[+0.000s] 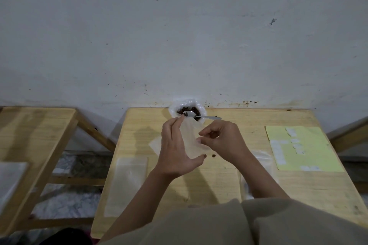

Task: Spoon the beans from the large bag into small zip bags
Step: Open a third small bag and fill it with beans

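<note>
While both hands pinch it | small zip bag (191, 141) clear, empty, crumpled

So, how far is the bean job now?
Done: no filled bag shows; two loose beans lie on the table. In hand: both hands, left and right, hold one small zip bag. Left: the spoon rests in the large bag, still holding beans.
</note>
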{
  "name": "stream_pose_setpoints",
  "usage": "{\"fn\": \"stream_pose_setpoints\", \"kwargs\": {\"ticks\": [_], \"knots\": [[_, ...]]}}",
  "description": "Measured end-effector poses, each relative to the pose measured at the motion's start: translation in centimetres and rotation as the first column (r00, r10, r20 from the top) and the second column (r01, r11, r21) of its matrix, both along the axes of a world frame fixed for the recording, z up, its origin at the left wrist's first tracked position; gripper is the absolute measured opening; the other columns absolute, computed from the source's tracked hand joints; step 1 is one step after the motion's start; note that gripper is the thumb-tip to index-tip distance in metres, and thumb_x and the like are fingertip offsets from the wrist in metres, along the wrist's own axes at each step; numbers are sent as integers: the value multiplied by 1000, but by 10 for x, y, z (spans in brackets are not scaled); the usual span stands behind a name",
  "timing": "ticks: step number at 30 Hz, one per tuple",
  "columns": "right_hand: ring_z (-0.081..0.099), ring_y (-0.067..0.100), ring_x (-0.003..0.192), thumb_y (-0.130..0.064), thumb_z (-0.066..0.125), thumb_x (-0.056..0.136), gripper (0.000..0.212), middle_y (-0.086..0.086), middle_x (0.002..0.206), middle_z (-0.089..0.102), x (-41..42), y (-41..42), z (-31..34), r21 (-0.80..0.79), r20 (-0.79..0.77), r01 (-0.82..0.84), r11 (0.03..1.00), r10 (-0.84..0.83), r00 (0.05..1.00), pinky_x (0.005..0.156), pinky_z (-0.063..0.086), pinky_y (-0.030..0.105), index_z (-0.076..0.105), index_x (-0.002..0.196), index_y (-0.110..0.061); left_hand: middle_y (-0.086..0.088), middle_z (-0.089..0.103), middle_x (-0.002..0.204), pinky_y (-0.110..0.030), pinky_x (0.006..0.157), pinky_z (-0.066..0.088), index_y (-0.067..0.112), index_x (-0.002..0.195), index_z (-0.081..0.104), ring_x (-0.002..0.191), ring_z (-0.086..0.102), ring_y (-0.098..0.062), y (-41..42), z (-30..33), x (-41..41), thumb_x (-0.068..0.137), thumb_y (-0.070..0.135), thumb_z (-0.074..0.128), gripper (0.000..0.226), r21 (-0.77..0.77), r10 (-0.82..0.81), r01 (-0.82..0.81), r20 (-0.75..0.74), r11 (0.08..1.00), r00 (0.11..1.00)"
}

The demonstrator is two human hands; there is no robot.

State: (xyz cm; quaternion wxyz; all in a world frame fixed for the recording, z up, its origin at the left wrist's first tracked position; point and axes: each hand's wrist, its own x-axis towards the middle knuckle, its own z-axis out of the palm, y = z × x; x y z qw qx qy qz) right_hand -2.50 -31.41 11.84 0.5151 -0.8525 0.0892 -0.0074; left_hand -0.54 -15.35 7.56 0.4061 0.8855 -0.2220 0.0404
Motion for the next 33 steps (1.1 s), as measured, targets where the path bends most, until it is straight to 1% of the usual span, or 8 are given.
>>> {"fn": "stream_pose_setpoints", "kwargs": {"ticks": [4,8,13,19,25,28,31,33], "knots": [[57,-1,53,-17,80,73,10,-9,78,69,3,2,3,-16,-87,-18,1000,17,996,53,42,10,76,81,-19,11,18,127,-30,104,24,27,142,17,124,20,0,-4,-3,-4,54,53,72,107,6,32,-33,92,999,995],[53,-7,46,-18,88,60,22,-7,77,70,3,5,6,54,-125,2,999,5,992,45,36,6,74,76,-16,3,22,131,-34,106,27,21,142,21,126,23,-5,-4,-4,-7,56,54,73,107,5,55,-56,138,998,989],[54,1,54,-14,89,53,29,0,80,68,9,-1,7,19,-233,-120,993,121,965,50,46,23,67,72,-16,-3,29,138,-51,107,31,12,141,26,130,31,-17,3,-17,-8,61,55,70,101,149,-24,-10,221,989,975],[55,12,56,-9,87,57,32,7,76,62,25,-18,14,95,-292,-168,981,188,938,49,46,20,65,78,1,-15,44,139,-50,104,34,2,140,28,126,42,-32,26,-44,0,64,55,71,102,280,-9,-51,206,959,978],[59,11,66,-22,87,61,33,1,92,60,38,-15,-6,170,-365,-177,969,229,902,58,51,24,61,80,-14,-6,32,149,-59,105,20,7,146,23,139,25,-21,23,-50,1,58,69,63,114,281,107,-105,8,954,994],[58,8,64,-20,84,65,28,-1,92,61,41,-9,-16,193,-365,-192,962,252,896,58,50,23,61,80,-18,-10,46,138,-50,104,33,0,137,38,128,40,-25,13,-46,10,60,57,70,101,217,76,-89,66,972,995],[59,8,69,-15,74,77,12,0,86,65,48,-1,-29,264,-278,-79,961,154,948,61,50,24,62,74,-16,-12,55,122,-43,93,44,-3,129,45,112,51,-26,8,-49,20,62,45,71,87,120,138,-144,62,982,989],[65,13,72,-20,70,83,17,3,81,68,54,1,-41,439,-332,184,880,-32,943,66,55,27,62,72,-10,-12,55,118,-41,90,47,-3,128,46,107,52,-26,11,-54,28,63,47,71,85,115,174,-174,8,978,985]]}}
